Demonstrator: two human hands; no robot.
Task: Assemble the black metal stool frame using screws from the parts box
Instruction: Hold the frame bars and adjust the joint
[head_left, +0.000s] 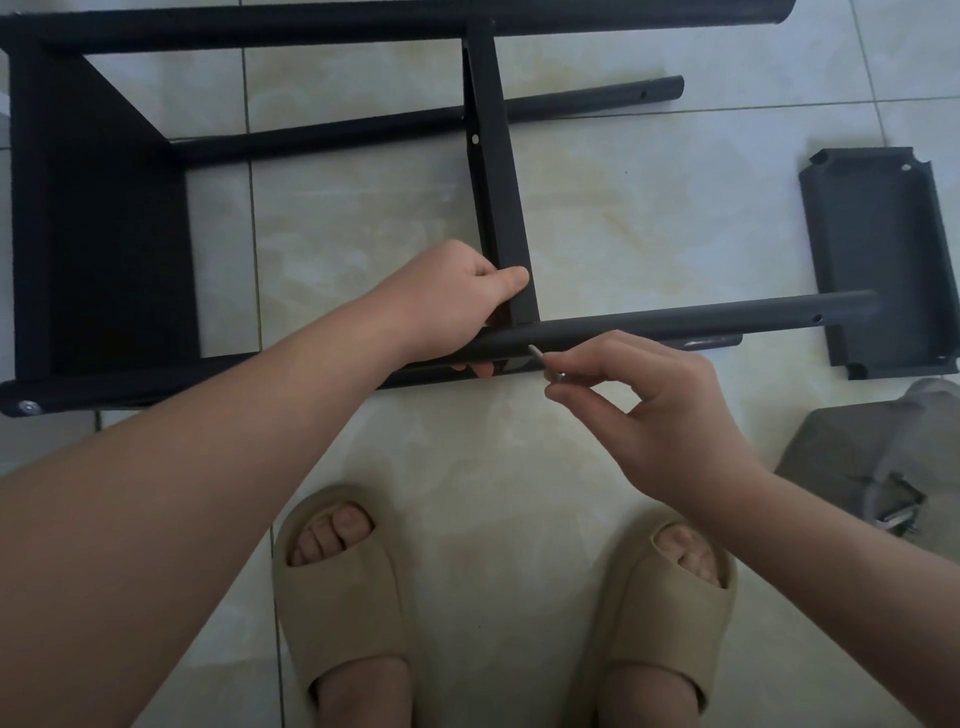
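Hardware (901, 512) in parts box (841, 457).

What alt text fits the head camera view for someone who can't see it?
A right hand pinches a screw, its tip at a black tube of the stool frame, while the left hand grips where a flat crossbar meets that tube. The frame lies on a pale tiled floor beside a loose dark panel.

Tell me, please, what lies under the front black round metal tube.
Beneath the black round metal tube, fingertips of the left hand curl, and another dark bar pokes out; the rest is hidden.
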